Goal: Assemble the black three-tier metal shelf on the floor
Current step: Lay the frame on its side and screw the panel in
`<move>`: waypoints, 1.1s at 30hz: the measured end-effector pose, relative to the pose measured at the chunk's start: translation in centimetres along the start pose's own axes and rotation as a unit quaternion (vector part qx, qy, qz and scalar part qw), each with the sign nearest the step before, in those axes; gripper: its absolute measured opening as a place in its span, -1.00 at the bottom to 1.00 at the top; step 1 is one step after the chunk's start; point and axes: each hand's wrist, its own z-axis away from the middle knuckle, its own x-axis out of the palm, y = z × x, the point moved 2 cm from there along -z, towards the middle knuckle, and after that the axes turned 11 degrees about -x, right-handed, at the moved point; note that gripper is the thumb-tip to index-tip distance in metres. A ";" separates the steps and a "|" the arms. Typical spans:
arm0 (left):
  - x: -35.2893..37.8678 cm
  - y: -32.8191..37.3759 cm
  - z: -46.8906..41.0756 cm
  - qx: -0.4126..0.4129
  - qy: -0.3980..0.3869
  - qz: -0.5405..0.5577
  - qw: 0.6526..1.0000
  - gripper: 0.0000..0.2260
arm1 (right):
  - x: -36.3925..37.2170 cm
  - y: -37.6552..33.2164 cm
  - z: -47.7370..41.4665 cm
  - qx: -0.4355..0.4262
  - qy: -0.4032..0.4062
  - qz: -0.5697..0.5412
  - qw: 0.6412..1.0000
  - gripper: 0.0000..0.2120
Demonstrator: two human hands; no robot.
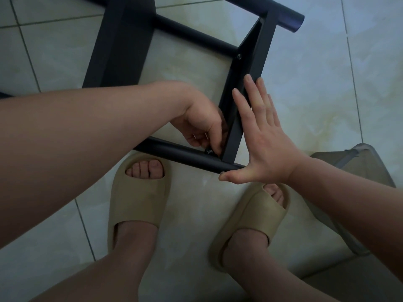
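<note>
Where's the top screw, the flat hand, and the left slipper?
top screw (239, 56): head view, on its head.
right hand (265, 147): head view, back of the hand.
left slipper (139, 197): head view, top strap.

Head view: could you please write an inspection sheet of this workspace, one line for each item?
Surface: pale tiled floor, dark grout lines.
Job's things: black shelf on the floor; a panel meets a tube at the near corner, with a screw there; a second screw sits farther up the panel.
Clutter: grey object at right, kind unclear.
Grippers: left hand pinches the near screw; right hand lies flat against the panel, thumb at the tube's end.
Cables: nothing seen.
Surroundings: two feet in beige slippers near the tube.
</note>
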 end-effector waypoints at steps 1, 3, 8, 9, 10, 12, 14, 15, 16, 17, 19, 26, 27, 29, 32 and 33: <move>0.1 0.0 0.0 -0.006 -0.005 0.005 1.000 -0.90 | 0.0 0.0 0.0 0.000 0.000 0.000 1.000 0.31; 0.3 -0.2 -0.2 -0.015 -0.011 0.014 1.000 -0.89 | 0.0 0.0 0.0 -0.001 0.002 -0.002 1.000 0.31; 0.5 -0.2 -0.5 -0.003 0.007 0.023 1.000 -0.87 | 0.1 0.0 0.0 -0.004 0.005 -0.007 1.000 0.30; 0.6 -0.1 -0.6 -0.002 0.008 0.023 1.000 -0.85 | 0.1 0.0 0.0 -0.005 0.005 -0.008 1.000 0.30; 0.5 -0.1 -0.5 -0.001 0.008 0.023 1.000 -0.84 | 0.1 0.0 0.0 -0.005 0.007 -0.008 1.000 0.30; 0.4 0.0 -0.4 0.001 0.009 0.016 1.000 -0.85 | 0.0 0.0 0.0 -0.006 0.010 -0.008 1.000 0.30; 0.1 0.1 -0.2 0.001 0.016 0.010 1.000 -0.88 | 0.0 0.0 0.0 -0.006 0.012 -0.007 1.000 0.29; 0.1 0.1 -0.2 -0.002 0.018 0.011 1.000 -0.90 | 0.0 0.0 0.0 -0.007 0.013 -0.008 1.000 0.29; 0.0 0.0 -0.2 -0.006 0.018 0.014 1.000 -0.92 | 0.0 0.0 -0.1 -0.007 0.013 -0.009 1.000 0.29; 0.1 0.0 -0.2 -0.008 0.016 0.017 1.000 -0.93 | 0.0 0.0 -0.1 -0.008 0.013 -0.010 1.000 0.29; 0.3 -0.2 -0.3 -0.007 0.008 0.017 1.000 -0.94 | 0.1 0.0 -0.1 -0.007 0.014 -0.011 1.000 0.29; 0.2 0.3 -0.2 -0.011 0.004 0.004 1.000 -0.87 | 0.1 0.0 0.0 -0.005 0.012 -0.012 1.000 0.30; 0.1 0.4 -0.1 -0.012 0.004 -0.003 1.000 -0.87 | 0.1 0.0 0.0 -0.005 0.012 -0.012 1.000 0.30; -0.1 0.4 0.1 -0.022 0.006 -0.010 1.000 -0.89 | 0.0 0.0 0.0 -0.004 0.011 -0.014 1.000 0.30; -0.1 0.3 0.1 -0.036 0.011 -0.007 0.999 -0.93 | 0.0 0.0 0.0 -0.003 0.011 -0.016 1.000 0.30; 0.1 0.3 0.0 -0.037 0.009 -0.007 0.999 -0.94 | 0.0 0.0 0.0 -0.002 0.011 -0.017 1.000 0.30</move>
